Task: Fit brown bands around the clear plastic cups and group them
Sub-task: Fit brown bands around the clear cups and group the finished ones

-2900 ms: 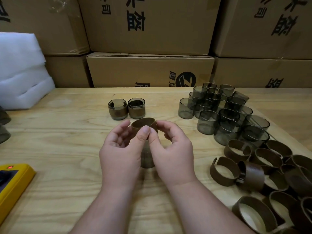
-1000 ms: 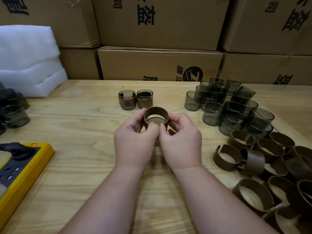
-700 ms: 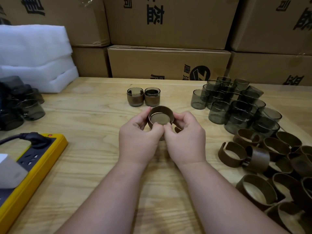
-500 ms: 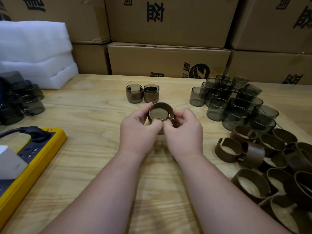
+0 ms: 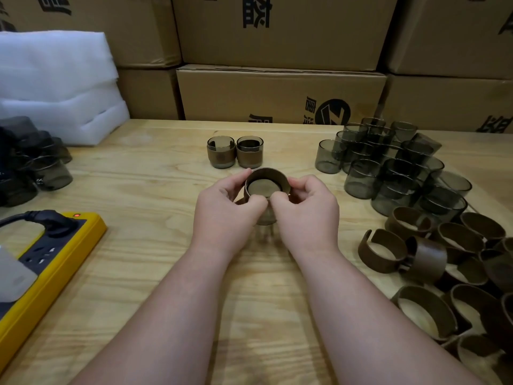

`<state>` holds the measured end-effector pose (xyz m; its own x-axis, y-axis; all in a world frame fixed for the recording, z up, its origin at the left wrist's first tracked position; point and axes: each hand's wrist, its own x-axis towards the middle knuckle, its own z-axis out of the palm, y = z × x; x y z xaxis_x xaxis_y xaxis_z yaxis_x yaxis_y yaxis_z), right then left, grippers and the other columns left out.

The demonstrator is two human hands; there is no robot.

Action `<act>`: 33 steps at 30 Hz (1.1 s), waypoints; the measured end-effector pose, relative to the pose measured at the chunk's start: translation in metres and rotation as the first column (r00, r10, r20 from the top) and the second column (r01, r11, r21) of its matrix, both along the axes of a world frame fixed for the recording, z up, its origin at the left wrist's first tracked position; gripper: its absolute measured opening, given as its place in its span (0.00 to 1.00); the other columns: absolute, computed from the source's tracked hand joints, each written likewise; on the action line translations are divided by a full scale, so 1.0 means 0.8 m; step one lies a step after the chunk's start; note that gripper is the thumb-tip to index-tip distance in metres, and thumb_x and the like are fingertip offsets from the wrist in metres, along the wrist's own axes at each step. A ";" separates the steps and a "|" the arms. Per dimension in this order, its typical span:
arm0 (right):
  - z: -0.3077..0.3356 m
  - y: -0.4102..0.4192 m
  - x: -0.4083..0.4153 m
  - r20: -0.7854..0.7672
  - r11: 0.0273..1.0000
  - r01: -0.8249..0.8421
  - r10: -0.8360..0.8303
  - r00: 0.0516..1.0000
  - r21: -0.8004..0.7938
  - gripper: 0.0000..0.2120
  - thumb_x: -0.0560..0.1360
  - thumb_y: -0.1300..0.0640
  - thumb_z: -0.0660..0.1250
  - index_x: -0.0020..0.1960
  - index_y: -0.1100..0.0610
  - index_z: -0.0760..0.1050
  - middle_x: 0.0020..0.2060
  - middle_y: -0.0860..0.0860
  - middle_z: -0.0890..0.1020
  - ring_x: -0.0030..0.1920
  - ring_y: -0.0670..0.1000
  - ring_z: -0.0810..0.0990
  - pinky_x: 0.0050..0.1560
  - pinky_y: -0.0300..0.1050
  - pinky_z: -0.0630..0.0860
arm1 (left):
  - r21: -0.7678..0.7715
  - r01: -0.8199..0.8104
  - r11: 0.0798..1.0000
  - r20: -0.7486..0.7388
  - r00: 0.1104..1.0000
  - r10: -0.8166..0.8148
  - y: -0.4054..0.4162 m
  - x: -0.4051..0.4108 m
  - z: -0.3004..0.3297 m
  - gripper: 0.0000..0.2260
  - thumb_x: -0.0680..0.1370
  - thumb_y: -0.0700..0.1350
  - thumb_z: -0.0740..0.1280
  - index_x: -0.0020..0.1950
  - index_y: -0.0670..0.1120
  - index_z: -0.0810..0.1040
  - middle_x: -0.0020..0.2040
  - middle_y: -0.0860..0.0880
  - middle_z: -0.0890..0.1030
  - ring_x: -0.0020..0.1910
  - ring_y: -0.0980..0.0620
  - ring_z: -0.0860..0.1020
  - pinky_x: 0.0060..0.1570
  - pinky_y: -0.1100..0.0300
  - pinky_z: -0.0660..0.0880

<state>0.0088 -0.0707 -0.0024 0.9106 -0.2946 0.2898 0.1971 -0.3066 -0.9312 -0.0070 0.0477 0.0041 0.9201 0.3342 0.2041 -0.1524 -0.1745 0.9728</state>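
Brown band (image 5: 267,173) gripped by both hands (image 5: 227,209) (image 5: 306,208) around cup (image 5: 265,218); uneven pressure could skew it, judged likely.

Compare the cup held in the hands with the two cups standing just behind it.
The held cup is gripped by both hands with its brown band high at one end; the two standing cups sit free, side by side on the table, bands seated around their middles. All are smoky clear plastic.
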 end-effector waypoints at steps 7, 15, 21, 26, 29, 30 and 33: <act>0.002 -0.002 -0.001 -0.014 0.999 -0.004 0.005 1.000 0.052 0.12 0.71 0.54 0.72 0.36 0.39 0.75 0.36 0.33 0.83 0.41 0.38 0.83 0.44 0.37 0.80 | 0.025 0.007 1.000 -0.071 0.997 -0.005 0.002 -0.001 -0.004 0.20 0.73 0.45 0.73 0.65 0.52 0.83 0.52 0.58 0.87 0.50 0.68 0.82 0.43 0.76 0.75; 0.000 -0.004 0.001 -0.053 0.995 -0.040 0.045 0.998 0.097 0.09 0.76 0.54 0.70 0.42 0.40 0.78 0.43 0.42 0.86 0.49 0.41 0.83 0.50 0.38 0.77 | 0.118 0.035 0.992 -0.068 0.997 -0.027 0.002 0.002 -0.009 0.19 0.79 0.47 0.72 0.71 0.52 0.79 0.62 0.59 0.84 0.61 0.67 0.79 0.57 0.74 0.74; -0.003 -0.008 0.004 -0.121 0.997 -0.055 0.061 0.991 0.050 0.11 0.78 0.56 0.65 0.41 0.44 0.81 0.38 0.37 0.83 0.43 0.38 0.81 0.40 0.33 0.71 | 0.195 0.077 0.978 -0.145 0.988 -0.049 0.005 0.007 -0.012 0.20 0.82 0.50 0.67 0.75 0.54 0.75 0.68 0.59 0.79 0.65 0.63 0.75 0.53 0.74 0.66; -0.004 -0.009 0.008 -0.182 0.999 -0.049 0.047 0.982 -0.006 0.10 0.77 0.55 0.63 0.46 0.51 0.84 0.39 0.41 0.85 0.44 0.44 0.82 0.42 0.38 0.74 | 0.281 0.151 0.948 -0.202 0.975 -0.096 0.003 0.004 -0.010 0.25 0.79 0.58 0.65 0.76 0.56 0.73 0.68 0.60 0.79 0.68 0.60 0.75 0.63 0.62 0.71; -0.005 -0.010 0.007 -0.174 0.998 -0.058 0.061 0.983 0.023 0.12 0.76 0.53 0.62 0.48 0.51 0.85 0.41 0.43 0.86 0.47 0.47 0.83 0.49 0.44 0.78 | 0.383 0.182 0.906 -0.216 0.971 -0.103 -0.002 0.000 -0.011 0.20 0.68 0.64 0.69 0.59 0.74 0.72 0.53 0.70 0.81 0.55 0.68 0.78 0.52 0.68 0.72; -0.005 -0.010 0.006 -0.155 0.997 -0.060 0.068 0.986 0.058 0.12 0.76 0.52 0.62 0.46 0.50 0.85 0.40 0.42 0.86 0.46 0.45 0.83 0.48 0.44 0.78 | 0.402 0.174 0.899 -0.197 0.975 -0.100 -0.004 0.000 -0.012 0.18 0.66 0.64 0.71 0.54 0.75 0.71 0.50 0.70 0.80 0.52 0.69 0.78 0.49 0.71 0.72; -0.002 -0.010 0.005 -0.068 0.964 -0.094 0.114 0.991 0.247 0.11 0.79 0.55 0.66 0.43 0.49 0.85 0.41 0.40 0.87 0.46 0.40 0.84 0.47 0.40 0.76 | 0.187 0.073 0.980 -0.065 0.996 -0.062 0.000 0.002 -0.014 0.19 0.69 0.56 0.79 0.57 0.65 0.77 0.50 0.65 0.84 0.49 0.71 0.80 0.46 0.75 0.72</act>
